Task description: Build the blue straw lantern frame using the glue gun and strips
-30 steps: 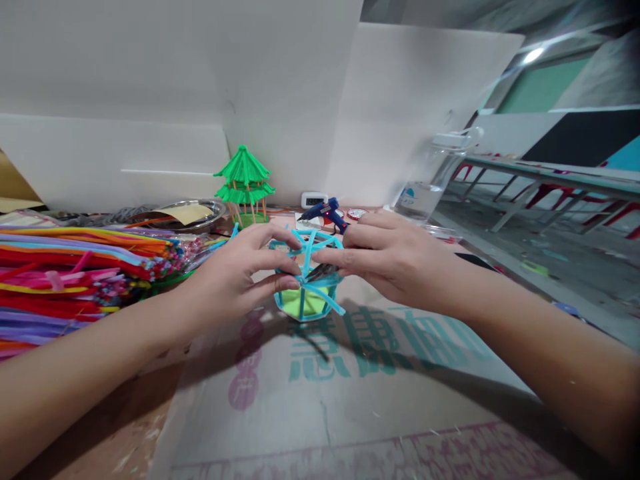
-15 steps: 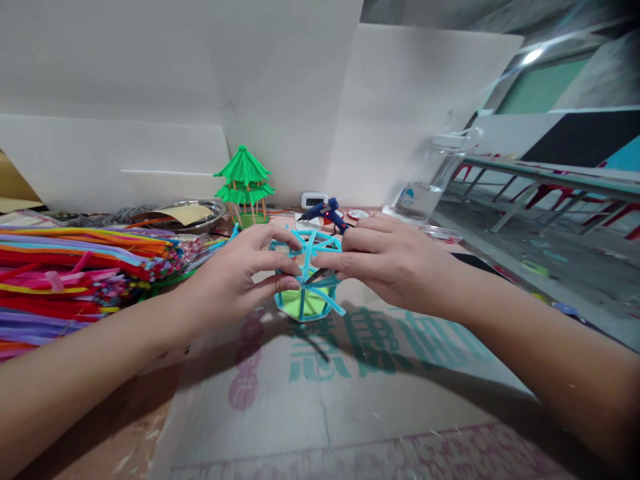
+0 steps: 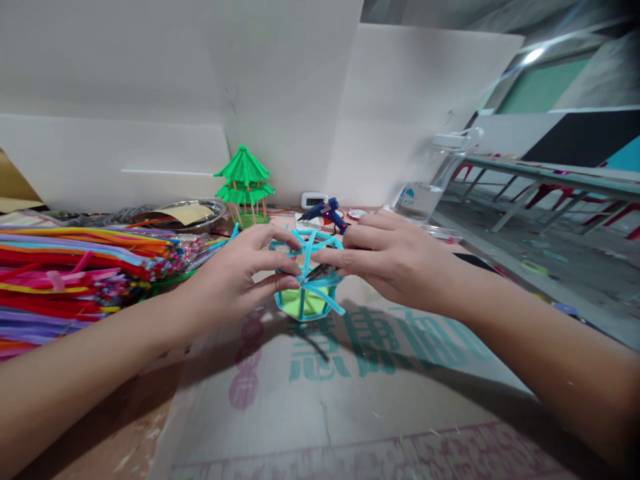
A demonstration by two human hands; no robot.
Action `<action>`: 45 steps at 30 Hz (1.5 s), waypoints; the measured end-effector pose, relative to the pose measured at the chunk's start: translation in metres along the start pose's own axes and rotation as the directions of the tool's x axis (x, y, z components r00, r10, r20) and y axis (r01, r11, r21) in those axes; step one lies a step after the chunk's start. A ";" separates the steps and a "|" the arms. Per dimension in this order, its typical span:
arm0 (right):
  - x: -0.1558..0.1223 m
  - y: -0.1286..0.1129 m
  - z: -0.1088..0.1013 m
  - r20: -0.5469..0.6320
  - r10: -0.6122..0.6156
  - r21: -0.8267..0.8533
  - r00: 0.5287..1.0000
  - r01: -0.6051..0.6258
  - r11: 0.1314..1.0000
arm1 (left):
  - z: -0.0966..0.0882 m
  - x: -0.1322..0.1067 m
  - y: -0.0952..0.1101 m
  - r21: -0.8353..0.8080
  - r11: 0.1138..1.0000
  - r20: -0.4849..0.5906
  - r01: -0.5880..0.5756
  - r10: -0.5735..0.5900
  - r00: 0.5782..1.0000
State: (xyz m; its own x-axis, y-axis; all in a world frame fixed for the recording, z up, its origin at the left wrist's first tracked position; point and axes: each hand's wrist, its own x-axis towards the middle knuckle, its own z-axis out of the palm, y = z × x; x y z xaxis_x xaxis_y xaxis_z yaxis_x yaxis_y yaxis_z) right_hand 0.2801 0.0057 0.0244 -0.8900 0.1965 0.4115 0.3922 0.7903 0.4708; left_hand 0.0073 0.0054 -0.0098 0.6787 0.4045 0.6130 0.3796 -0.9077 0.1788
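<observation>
A small cage-like frame of light blue pipe cleaners (image 3: 302, 313) with a yellow-green base stands on the work surface in front of me. My left hand (image 3: 255, 263) is at its left side, with thumb and fingers pinching the frame near the top joint. From the right comes my right hand (image 3: 383, 257), closed around a dark pointed tool (image 3: 321, 271) whose tip reaches to that joint; its exact kind is hard to make out. One loose blue strip (image 3: 327, 300) sticks out toward the lower right, under the tool.
Bundles of coloured pipe cleaners (image 3: 75, 287) lie at the left, before a metal bowl (image 3: 215, 217). Behind stand a green pagoda model (image 3: 243, 177), a blue glue gun (image 3: 325, 211) and a small digital clock (image 3: 314, 199). A clear water bottle (image 3: 425, 190) is at the right back.
The dark tool's tip has opened or turned slightly at the joint, and the fingers of my right hand have shifted a little. My left hand and the frame have stayed put.
</observation>
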 end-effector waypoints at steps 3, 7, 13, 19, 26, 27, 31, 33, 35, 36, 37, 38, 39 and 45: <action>0.000 0.000 0.000 -0.007 -0.001 0.002 1.000 0.001 1.000 | 0.000 0.000 0.000 0.013 1.000 -0.003 0.000 0.000 1.000; 0.001 -0.001 0.000 -0.020 -0.013 -0.005 1.000 0.013 1.000 | 0.001 -0.001 -0.001 0.009 1.000 -0.003 0.001 -0.001 1.000; 0.003 -0.002 0.000 -0.053 -0.021 -0.004 0.998 0.021 1.000 | 0.001 -0.001 -0.002 0.010 1.000 0.007 0.005 -0.005 1.000; 0.000 0.002 -0.003 0.016 0.006 0.106 1.000 -0.008 0.994 | 0.001 0.000 -0.001 0.014 1.000 0.005 -0.015 0.015 1.000; 0.000 0.002 0.001 0.014 0.020 0.131 1.000 -0.022 0.991 | 0.001 -0.001 -0.001 0.019 1.000 0.002 -0.010 0.010 1.000; 0.001 0.001 0.001 0.008 0.014 0.125 1.000 -0.014 0.992 | 0.001 -0.002 -0.001 0.019 1.000 0.002 -0.008 0.008 1.000; 0.003 -0.001 0.000 0.017 0.025 0.137 1.000 -0.027 0.990 | 0.002 -0.002 0.000 0.018 1.000 -0.001 -0.009 0.009 1.000; 0.004 -0.002 -0.001 0.033 0.034 0.141 0.999 -0.038 0.989 | 0.002 -0.001 0.000 0.017 1.000 -0.004 -0.010 0.010 1.000; 0.004 -0.002 -0.001 0.036 0.046 0.139 0.998 -0.050 0.989 | 0.002 -0.001 0.001 0.017 1.000 -0.003 -0.003 0.003 1.000; 0.004 -0.003 -0.001 0.035 0.052 0.140 0.998 -0.057 0.989 | 0.003 -0.001 0.001 0.016 1.000 -0.007 -0.001 0.001 1.000; 0.004 -0.003 -0.002 0.035 0.057 0.143 0.998 -0.061 0.988 | 0.003 -0.001 0.001 0.013 1.000 -0.011 -0.002 0.003 1.000; 0.004 -0.003 -0.002 0.038 0.059 0.148 0.998 -0.064 0.987 | 0.003 -0.001 0.001 0.009 1.000 -0.016 -0.005 0.005 1.000; 0.004 -0.003 -0.002 0.041 0.058 0.153 0.997 -0.063 0.986 | 0.004 -0.001 0.001 0.006 1.000 -0.021 -0.010 0.010 1.000; 0.004 -0.003 0.001 0.009 0.030 0.151 0.999 -0.031 0.988 | 0.004 -0.001 0.000 0.004 1.000 -0.036 -0.019 0.019 0.999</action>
State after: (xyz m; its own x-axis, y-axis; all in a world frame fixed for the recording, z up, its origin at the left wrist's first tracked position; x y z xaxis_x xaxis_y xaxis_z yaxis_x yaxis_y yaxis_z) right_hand 0.2756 0.0049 0.0243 -0.8797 0.2257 0.4185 0.3803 0.8624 0.3342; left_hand 0.0093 0.0051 -0.0138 0.6627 0.3827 0.6437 0.3692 -0.9148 0.1638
